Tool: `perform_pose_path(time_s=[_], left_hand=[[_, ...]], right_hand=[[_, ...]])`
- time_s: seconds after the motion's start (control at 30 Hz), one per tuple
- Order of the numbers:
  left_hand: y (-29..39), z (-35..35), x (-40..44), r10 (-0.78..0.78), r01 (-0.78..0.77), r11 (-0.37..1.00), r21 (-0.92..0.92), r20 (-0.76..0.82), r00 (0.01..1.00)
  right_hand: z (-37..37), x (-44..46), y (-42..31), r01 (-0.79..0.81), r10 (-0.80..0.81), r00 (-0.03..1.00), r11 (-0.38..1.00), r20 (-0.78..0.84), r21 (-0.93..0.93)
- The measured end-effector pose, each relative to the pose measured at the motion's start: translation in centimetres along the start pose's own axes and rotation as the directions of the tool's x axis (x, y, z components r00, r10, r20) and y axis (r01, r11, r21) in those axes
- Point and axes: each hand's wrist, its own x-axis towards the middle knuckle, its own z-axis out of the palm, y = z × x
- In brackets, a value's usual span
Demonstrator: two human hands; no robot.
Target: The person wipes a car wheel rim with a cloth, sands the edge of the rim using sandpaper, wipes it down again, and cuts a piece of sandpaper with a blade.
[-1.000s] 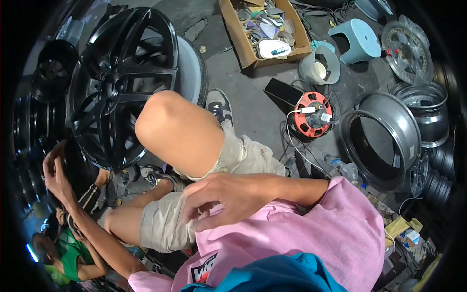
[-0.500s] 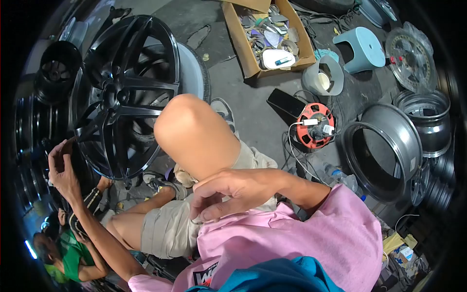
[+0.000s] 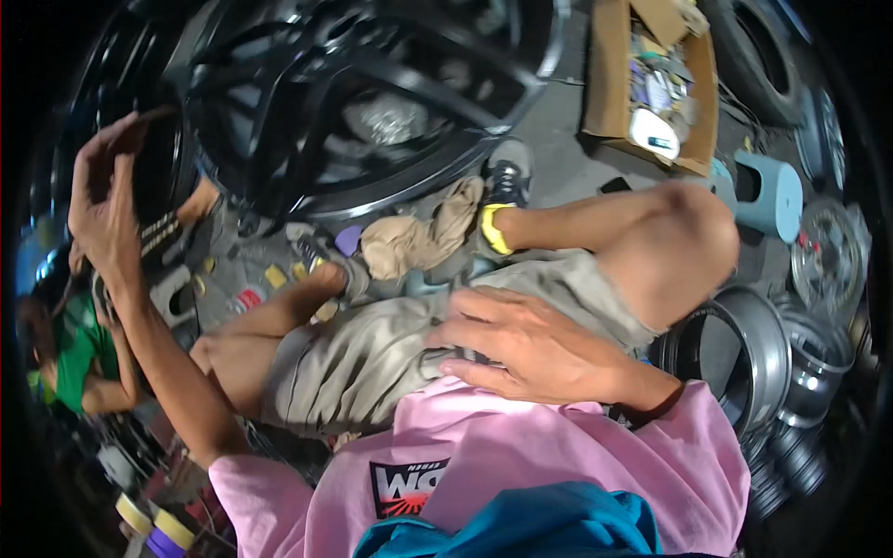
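Black wheel (image 3: 395, 70) beyond shoe (image 3: 510, 179), over floor (image 3: 560, 116), support hidden. Probably heavy, stiff, glossy surface slippery; best held by rim lip (image 3: 391, 193) or spokes (image 3: 465, 102). Left hand (image 3: 110, 209) beside wheel's left edge, fingers curled, cannot tell if gripping; right hand (image 3: 535, 349) on shorts (image 3: 349, 367), fingers loosely apart.

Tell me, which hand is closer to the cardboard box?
Right. The right hand is below and slightly left of the cardboard box in the picture; the left hand is much farther off, near the picture's left edge.
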Motion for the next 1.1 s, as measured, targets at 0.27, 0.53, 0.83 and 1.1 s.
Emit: perform_pose_path(time_s=[0.27,0.53,0.83,1.1], left_hand=[[-1.9,-3.5,-3.7,-0.094,0.096,0.995,0.030,-0.056,0.994],[-5.2,-6.3,-8.6,-0.116,0.114,0.993,-0.022,-0.125,0.985],[-7.6,-9.1,-13.4,-0.378,0.388,0.921,0.039,-0.147,0.914],[-8.0,-10.8,-15.3,-0.421,0.427,0.903,0.037,-0.119,0.899]], right_hand=[[4.4,8.3,3.0,-0.174,0.254,0.906,0.953,0.338,-0.249],[13.5,20.5,20.3,-0.335,0.644,0.719,0.649,0.260,-0.683],[17.9,16.5,28.5,-0.051,0.509,0.819,0.524,0.265,-0.850],[4.9,16.3,22.9,0.240,0.864,0.286,0.354,0.414,-0.904]])
